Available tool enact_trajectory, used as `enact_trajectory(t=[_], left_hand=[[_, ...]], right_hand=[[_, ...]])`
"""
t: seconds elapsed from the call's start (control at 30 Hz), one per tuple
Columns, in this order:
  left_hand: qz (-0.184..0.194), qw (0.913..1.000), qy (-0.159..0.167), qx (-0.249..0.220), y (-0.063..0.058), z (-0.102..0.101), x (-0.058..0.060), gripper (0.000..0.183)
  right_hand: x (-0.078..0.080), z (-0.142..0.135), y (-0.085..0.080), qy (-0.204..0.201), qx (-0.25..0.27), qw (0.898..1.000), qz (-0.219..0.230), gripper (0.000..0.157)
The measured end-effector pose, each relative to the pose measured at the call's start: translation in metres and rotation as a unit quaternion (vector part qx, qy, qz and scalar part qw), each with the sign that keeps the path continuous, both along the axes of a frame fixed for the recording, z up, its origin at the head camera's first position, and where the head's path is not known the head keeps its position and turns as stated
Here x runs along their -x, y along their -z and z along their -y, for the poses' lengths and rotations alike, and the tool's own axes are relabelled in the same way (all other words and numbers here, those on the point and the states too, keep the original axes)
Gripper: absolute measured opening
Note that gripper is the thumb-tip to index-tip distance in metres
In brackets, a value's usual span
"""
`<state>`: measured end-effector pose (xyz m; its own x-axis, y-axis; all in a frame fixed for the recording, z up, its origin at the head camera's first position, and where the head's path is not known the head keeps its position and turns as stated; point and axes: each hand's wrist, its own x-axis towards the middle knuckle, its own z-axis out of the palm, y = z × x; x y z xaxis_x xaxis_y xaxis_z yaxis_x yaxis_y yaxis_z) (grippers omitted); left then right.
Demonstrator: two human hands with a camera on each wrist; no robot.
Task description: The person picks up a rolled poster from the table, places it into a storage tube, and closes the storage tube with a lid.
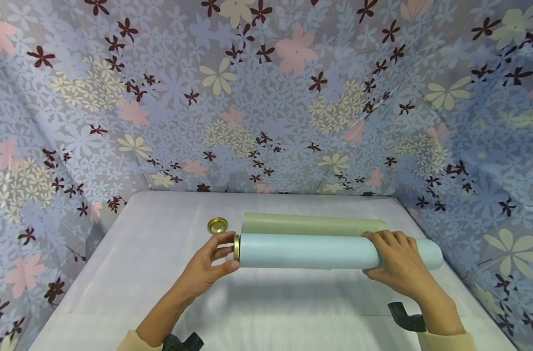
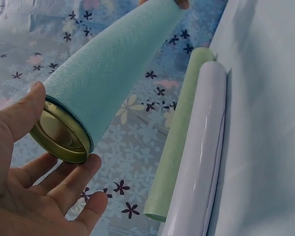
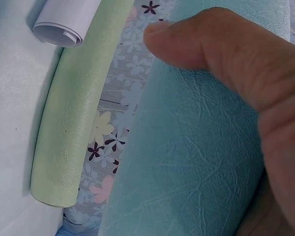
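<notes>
While the left hand (image 1: pixel 207 267) pinches the gold end cap (image 2: pixel 59 129) at its rim between thumb and fingers, the right hand (image 1: pixel 394 261) is wrapped about the blue tube (image 1: pixel 301 251) towards its other end, and we record that tube as raised above the worktop (image 1: pixel 117 258), roughly level. For sound work on the cap, we judge that the right hand should hold the tube steady without crushing its wall, and the left should direct its force along the tube's length, evenly around the rim, lest the cap tilt or bind. As to containers, the blue tube is covered at the capped end, and we cannot see what, if anything, it holds. The green tube (image 1: pixel 310 224) rests on the worktop behind it, its inside not shown. A loose gold lid (image 1: pixel 217 225) lies just beside that tube's left end. We also find a white roll (image 2: pixel 199 142) alongside the green tube, apparently hollow at one end, though only a small part of its interior is visible to us.
</notes>
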<state>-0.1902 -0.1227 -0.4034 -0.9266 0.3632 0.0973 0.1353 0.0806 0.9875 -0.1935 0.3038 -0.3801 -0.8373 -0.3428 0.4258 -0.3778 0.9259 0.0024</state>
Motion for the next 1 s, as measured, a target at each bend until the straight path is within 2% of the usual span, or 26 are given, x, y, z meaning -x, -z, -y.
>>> enact_trajectory(t=[0.4,1.0], left_hand=[[-0.012,0.9999,0.0,0.011,0.0016,-0.0021,0.0008,0.069],[-0.042,0.9969,-0.041,0.053,0.0003,-0.0072,0.0035,0.065]], right_hand=[[-0.0003,0.0009,0.0004,-0.004,-0.001,1.0,-0.01,0.082],[-0.0015,-0.0013,-0.0023,-0.004,-0.009,1.0,-0.01,0.08]])
